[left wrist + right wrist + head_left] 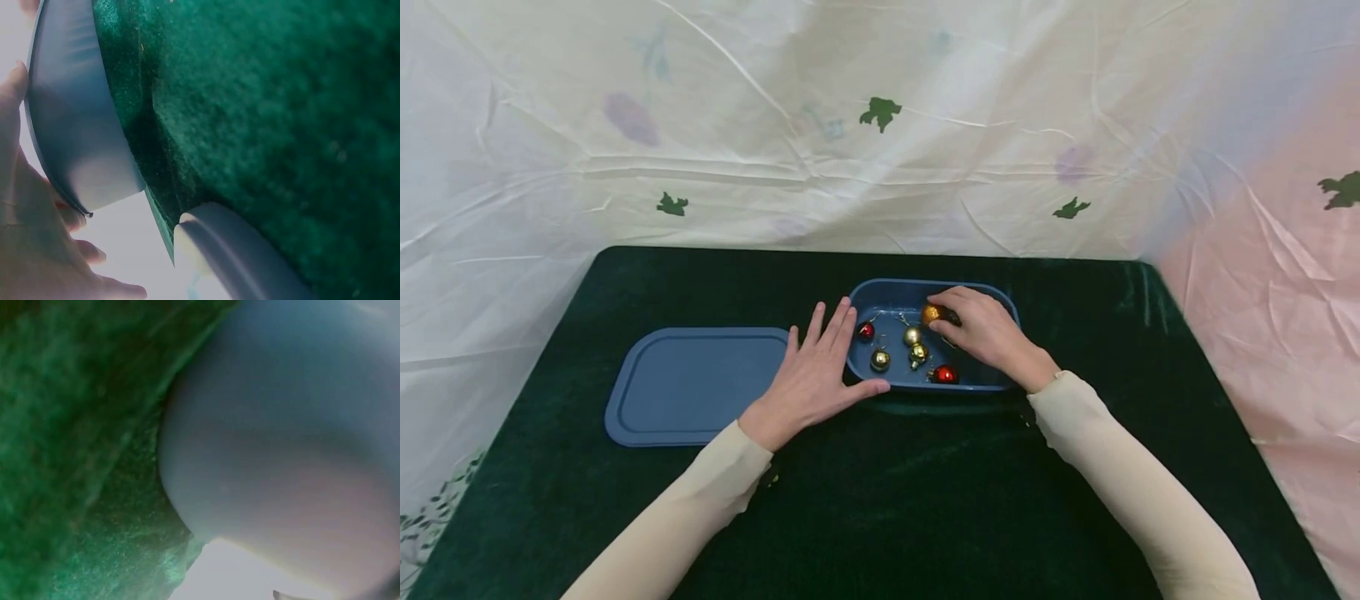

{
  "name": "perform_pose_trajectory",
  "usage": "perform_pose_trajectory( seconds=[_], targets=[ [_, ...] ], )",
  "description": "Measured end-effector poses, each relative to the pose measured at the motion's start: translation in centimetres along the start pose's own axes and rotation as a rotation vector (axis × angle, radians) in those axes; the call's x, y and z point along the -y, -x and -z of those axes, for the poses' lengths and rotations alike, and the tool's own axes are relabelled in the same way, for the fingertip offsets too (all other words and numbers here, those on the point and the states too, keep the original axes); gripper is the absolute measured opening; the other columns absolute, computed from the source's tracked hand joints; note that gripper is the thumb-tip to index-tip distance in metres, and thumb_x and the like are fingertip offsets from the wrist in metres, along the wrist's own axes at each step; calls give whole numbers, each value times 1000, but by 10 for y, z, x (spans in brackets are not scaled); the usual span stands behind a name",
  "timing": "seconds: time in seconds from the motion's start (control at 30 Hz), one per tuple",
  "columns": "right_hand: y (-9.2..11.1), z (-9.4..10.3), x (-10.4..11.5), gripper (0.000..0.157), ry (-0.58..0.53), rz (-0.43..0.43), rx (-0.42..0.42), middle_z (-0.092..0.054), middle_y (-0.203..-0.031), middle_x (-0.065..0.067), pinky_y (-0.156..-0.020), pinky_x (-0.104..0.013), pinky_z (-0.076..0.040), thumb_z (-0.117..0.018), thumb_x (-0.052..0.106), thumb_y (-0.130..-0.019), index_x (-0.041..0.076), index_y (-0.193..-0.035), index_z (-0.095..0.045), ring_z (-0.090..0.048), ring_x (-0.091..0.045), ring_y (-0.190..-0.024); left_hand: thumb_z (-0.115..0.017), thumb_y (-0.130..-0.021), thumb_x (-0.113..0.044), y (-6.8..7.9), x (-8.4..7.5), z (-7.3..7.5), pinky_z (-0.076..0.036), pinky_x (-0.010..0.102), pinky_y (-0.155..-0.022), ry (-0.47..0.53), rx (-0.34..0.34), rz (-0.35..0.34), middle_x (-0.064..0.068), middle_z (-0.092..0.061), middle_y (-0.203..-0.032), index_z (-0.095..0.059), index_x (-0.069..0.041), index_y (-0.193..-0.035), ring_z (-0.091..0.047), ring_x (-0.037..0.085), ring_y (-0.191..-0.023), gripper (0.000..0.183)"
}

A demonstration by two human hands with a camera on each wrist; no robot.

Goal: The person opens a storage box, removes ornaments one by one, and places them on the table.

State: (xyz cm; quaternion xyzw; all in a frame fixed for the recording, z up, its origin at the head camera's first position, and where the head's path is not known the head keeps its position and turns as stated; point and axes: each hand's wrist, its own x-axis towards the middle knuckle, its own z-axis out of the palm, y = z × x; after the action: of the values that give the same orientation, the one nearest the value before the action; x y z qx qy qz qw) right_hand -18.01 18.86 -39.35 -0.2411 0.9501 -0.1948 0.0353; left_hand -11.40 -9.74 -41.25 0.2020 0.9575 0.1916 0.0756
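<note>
A blue box [891, 293] stands on the table, holding several small bauble ornaments. Among them are a dark red bauble [867, 332], a bright red bauble [947, 375], and gold baubles [880, 359] near the middle. My right hand [988, 329] reaches inside and pinches an orange-gold bauble [931, 314] between thumb and fingers. With fingers spread straight, my left hand [811, 367] rests against the box's left end, its thumb at the near rim. The left wrist view shows that hand [37, 231] beside the box's outer wall [75, 125]. In the right wrist view, the box wall [269, 437] hides the fingers.
A flat blue lid [692, 387] lies left of the box, partly behind the left hand. Dark green velvet cloth [880, 517] covers the table. Pale patterned fabric [970, 125] hangs behind and at both sides.
</note>
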Motion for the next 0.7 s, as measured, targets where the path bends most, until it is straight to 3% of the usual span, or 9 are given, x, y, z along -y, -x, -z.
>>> perform_pose_trajectory(
  seconds=[0.17,0.47,0.7],
  targets=[
    [12,7,4,47,-69,-5,-82,-63,-139,-15,-105,-54,-48,-70,31,-101,7,-141,-63,-60,-32,-127,-43,-88,-88,-1,0,0,-4,67,-122,-18,-3,-4,5,5,-174,-5,-12,-168,9,34,-158,116],
    [35,20,11,47,-174,31,-213,-64,-134,-14,-98,-54,-52,-71,31,-100,6,-140,-64,-63,-33,-120,-31,-97,-80,0,-2,1,-5,67,-122,-13,-19,-5,8,2,-175,-8,-11,-167,7,35,-159,101],
    [50,25,11,43,-235,66,-296,-67,-131,-13,-95,-55,-53,-73,24,-99,5,-137,-66,-65,-33,-116,-29,-100,-77,0,-3,-1,-7,69,-121,-26,-36,-9,9,0,-174,-9,-9,-167,3,38,-159,98]
  ],
)
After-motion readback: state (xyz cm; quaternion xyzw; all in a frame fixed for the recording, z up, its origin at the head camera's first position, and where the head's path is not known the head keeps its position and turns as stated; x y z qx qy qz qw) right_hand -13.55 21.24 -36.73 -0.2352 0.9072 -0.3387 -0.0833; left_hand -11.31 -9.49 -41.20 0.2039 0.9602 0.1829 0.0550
